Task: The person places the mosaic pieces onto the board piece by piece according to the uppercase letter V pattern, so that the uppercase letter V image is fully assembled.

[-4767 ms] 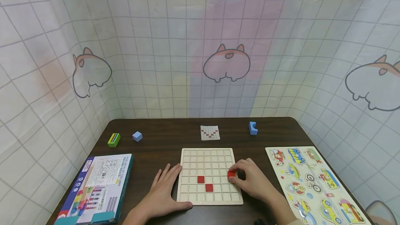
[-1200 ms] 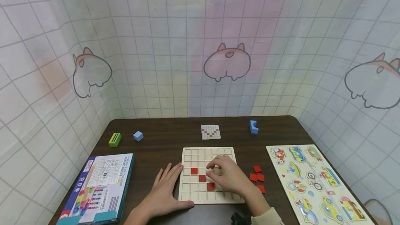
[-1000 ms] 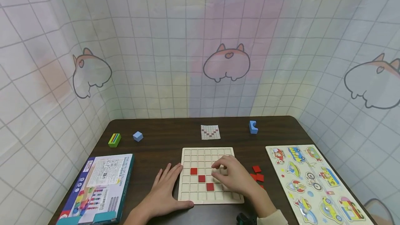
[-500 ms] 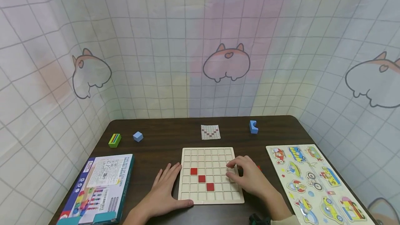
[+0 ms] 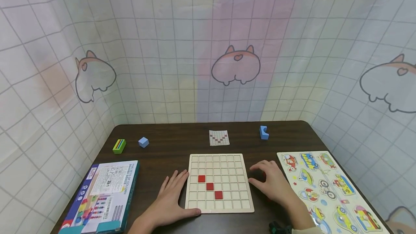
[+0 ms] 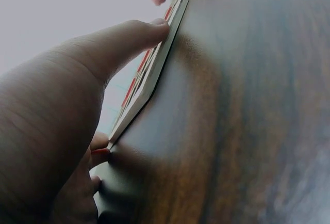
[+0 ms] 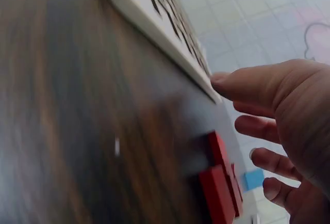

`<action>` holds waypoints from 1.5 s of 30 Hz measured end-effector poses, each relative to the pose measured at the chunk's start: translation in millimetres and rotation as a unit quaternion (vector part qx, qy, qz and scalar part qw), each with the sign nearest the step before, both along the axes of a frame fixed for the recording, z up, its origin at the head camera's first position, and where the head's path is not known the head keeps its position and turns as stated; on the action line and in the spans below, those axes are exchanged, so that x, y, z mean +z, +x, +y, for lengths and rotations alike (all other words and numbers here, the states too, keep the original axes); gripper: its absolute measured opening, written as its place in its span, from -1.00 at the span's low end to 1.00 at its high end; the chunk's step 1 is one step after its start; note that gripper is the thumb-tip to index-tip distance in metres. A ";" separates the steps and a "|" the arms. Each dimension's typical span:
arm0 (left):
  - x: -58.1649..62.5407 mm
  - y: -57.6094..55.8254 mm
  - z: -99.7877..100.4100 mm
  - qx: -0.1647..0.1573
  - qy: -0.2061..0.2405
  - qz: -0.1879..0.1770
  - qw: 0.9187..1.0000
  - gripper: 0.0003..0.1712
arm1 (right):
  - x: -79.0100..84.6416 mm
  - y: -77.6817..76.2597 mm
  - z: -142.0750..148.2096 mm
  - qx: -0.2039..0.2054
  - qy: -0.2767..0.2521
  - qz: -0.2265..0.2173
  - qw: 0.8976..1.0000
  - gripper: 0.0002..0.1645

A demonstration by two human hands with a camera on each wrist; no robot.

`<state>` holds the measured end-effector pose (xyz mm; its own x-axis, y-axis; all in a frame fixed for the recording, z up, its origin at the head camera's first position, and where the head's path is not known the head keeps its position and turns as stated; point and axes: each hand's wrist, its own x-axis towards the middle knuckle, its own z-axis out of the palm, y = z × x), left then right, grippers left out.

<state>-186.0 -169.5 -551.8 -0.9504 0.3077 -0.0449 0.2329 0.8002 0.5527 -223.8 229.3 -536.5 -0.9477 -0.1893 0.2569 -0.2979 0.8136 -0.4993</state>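
A cream grid board lies flat in the middle of the table, with three red square tiles set in a diagonal across its cells. My left hand rests at the board's left side, its fingers stretched along the edge and its thumb on the near edge. Just past the right edge hovers my right hand, thumb and fingers apart with nothing between them. Below it, loose red tiles lie on the table in the right wrist view. The hand hides nearly all of them in the head view.
A small pattern card lies behind the board. A boxed set is on the left, a vehicle puzzle board on the right. Farther back are a green block, a blue cube and a notched blue block.
At 4.8 s ago the right hand held a red tile and two tiles showed on the board; now three do. Over the last second, the right hand moved right, off the board. Left hand stayed.
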 end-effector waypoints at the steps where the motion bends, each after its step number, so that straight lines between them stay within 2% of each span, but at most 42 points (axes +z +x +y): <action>1: 0.3 -0.1 0.0 0.000 -0.001 0.000 1.000 0.66 | 0.3 0.3 2.1 -0.003 0.003 0.004 1.000 -0.62; 7: 0.4 -1.3 -0.8 0.001 -0.003 0.005 1.000 0.66 | 2.5 0.5 13.7 -0.014 0.015 0.011 1.000 -0.57; 17: 0.1 -2.4 -2.1 0.004 -0.004 0.007 1.000 0.65 | 7.2 2.2 25.6 -0.023 0.026 -0.006 0.999 -0.54; 25: -4.3 1.5 -0.5 0.004 0.001 -0.002 1.000 0.65 | 8.3 9.5 35.8 -0.029 0.052 -0.020 0.998 -0.60; 31: -4.5 3.4 -0.2 -0.006 0.006 0.012 1.000 0.62 | 7.6 12.9 42.4 -0.042 0.059 -0.027 0.997 -0.61; 45: -1.6 0.9 -0.5 -0.005 0.001 0.010 1.000 0.63 | 4.1 7.6 40.8 -0.064 0.067 -0.018 0.996 -0.77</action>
<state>-185.1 -170.0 -553.4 -0.9479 0.3174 -0.0260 0.2516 0.7965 0.5498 -216.2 270.2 -532.4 -0.9745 -0.0967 0.2026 -0.1712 0.9039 -0.3920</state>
